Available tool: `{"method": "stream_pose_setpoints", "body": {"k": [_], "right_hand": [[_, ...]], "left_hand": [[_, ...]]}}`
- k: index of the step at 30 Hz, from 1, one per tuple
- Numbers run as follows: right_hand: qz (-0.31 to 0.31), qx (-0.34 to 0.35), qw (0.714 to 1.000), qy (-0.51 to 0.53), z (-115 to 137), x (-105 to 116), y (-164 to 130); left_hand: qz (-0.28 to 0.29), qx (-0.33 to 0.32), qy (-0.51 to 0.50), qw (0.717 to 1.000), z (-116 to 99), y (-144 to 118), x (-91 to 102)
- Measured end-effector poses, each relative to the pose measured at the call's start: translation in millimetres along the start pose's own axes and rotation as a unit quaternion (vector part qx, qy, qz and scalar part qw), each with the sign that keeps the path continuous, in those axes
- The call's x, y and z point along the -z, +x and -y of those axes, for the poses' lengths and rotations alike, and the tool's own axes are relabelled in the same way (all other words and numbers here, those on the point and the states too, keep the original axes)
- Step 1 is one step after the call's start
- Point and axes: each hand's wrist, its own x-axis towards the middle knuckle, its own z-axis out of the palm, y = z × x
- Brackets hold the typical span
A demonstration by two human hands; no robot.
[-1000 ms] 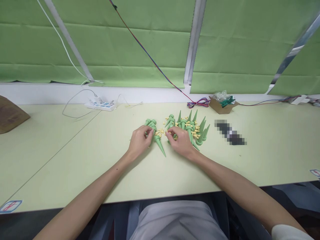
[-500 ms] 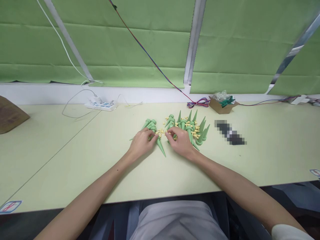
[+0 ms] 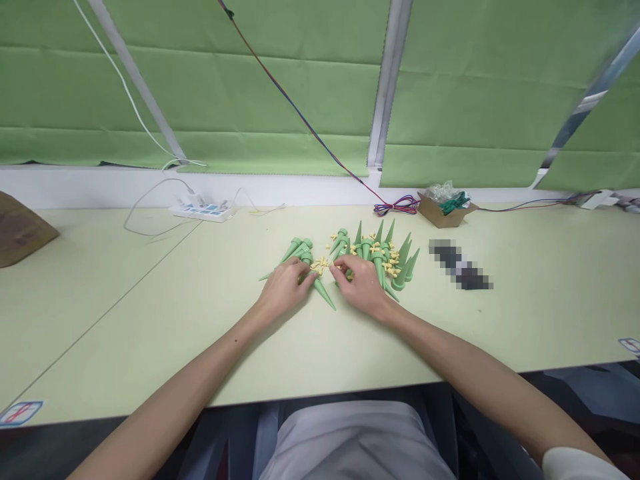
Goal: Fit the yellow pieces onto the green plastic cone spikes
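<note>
At frame centre our left hand (image 3: 284, 288) has swung its gripped spike (image 3: 320, 293) flatter toward the right hand (image 3: 363, 287), which pinches a yellow bit (image 3: 336, 267); we judge them about to join.

A dark object (image 3: 461, 266) right of centre is pixelated beyond telling. A brown cardboard box (image 3: 20, 229) is cut by the left edge. Small yellow plastic pieces (image 3: 320, 264) are too tiny to identify.
</note>
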Motion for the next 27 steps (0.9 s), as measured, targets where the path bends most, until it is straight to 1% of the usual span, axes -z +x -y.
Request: {"method": "stream_pose_setpoints", "body": {"k": [4,7,12,18,20,22,24,27], "right_hand": [[0.002,0.0,1.0,0.002,1.3,0.4,0.0],[0.001,0.001,1.0,0.002,1.7,0.4,0.3],[0.0,-0.003,1.0,0.001,0.8,-0.1,0.4],[-0.004,-0.008,1.0,0.013,-0.3,-0.3,0.1],[-0.014,-0.012,1.0,0.018,0.2,0.7,0.5],[-0.034,-0.016,0.999,0.024,1.6,2.6,1.3],[-0.055,-0.02,0.998,0.026,3.6,4.8,2.6],[-0.066,-0.027,0.997,0.025,5.9,7.1,4.3]], "left_hand": [[0.003,0.001,-0.013,1.0,0.3,-0.3,-0.7],[-0.005,-0.003,-0.036,0.999,0.0,-0.5,-0.7],[-0.019,-0.009,-0.083,0.996,-2.0,-0.3,-0.6],[-0.009,0.009,-0.157,0.987,-8.9,-0.2,2.7],[0.011,0.028,-0.203,0.979,-10.8,-0.4,4.1],[0.041,0.053,-0.26,0.963,-11.4,-0.8,4.3],[0.066,0.078,-0.32,0.942,-10.7,-1.0,3.2],[0.094,0.104,-0.391,0.91,-9.3,-1.1,1.3]]}}
